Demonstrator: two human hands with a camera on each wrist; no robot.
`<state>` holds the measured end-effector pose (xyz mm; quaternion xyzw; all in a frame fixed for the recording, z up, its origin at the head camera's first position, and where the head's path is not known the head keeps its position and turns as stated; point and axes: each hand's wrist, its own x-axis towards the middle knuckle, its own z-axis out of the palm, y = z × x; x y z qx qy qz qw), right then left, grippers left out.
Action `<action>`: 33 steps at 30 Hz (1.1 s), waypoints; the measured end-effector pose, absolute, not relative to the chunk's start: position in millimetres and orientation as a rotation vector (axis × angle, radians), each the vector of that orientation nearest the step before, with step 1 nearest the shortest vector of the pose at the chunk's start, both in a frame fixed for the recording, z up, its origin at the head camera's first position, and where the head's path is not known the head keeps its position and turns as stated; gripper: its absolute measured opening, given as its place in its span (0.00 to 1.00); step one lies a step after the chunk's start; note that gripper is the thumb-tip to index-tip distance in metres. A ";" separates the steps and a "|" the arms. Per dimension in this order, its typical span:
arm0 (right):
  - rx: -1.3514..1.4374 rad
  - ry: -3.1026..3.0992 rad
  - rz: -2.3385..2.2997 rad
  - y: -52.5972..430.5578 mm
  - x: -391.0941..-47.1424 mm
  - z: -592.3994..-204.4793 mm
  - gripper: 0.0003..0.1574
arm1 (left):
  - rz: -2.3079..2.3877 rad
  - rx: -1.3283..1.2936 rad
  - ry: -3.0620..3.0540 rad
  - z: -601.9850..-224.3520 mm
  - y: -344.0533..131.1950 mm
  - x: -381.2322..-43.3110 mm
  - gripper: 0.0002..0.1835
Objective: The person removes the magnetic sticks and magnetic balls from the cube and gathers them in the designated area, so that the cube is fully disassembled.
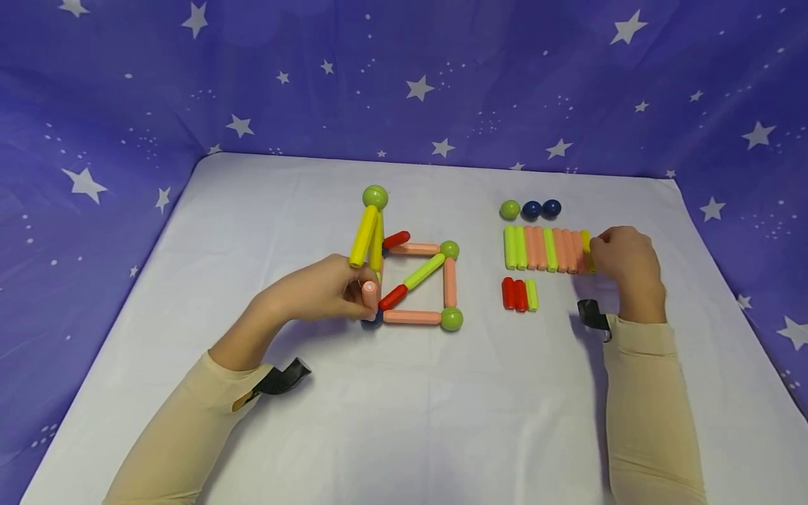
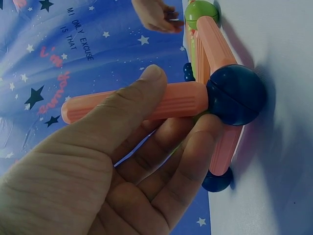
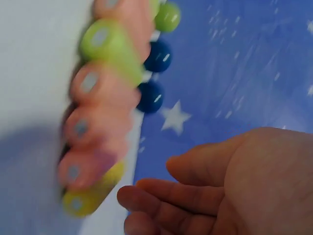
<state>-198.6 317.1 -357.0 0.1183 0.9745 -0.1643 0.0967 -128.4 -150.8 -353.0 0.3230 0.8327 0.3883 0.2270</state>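
At the near left corner, the left hand (image 1: 322, 291) is pinching a ribbed salmon plastic rod (image 2: 183, 98), which is rising from a glossy dark-blue ball (image 2: 237, 95); its upper end is carrying nothing. Behind, salmon rods (image 1: 412, 318) and glossy green balls (image 1: 452, 319) are forming a base, seemingly finished, its left side partly hidden; a short red rod (image 1: 394, 297) and a light-green rod (image 1: 426, 272) are bridging it diagonally. Two yellow rods (image 1: 364, 235) are slanting down from a raised green ball (image 1: 375, 197); whether both lower ends are attached, I cannot tell. The upper part is looking only begun.

To the right, loose short rods (image 1: 520, 295) are lying unused. Beyond, the right hand (image 1: 628, 256) is hovering just beside a row of longer rods (image 1: 539, 248), fingers loosely bent, grasping nothing. Farthest back, three spare balls (image 1: 532, 210) are waiting.
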 end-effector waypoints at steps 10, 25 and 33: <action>-0.435 3.055 -0.651 194.8 -181.5 -349.5 0.20 | 1.059 0.825 2.277 -353.3 -152.5 -125.9 0.05; -1.125 2.752 -0.465 82.9 -193.3 -347.7 0.21 | 1.056 0.930 2.292 -355.3 -151.0 -130.3 0.08; -1.091 2.639 -0.407 68.0 -201.9 -352.1 0.10 | 1.073 0.921 2.287 -356.9 -154.0 -131.5 0.08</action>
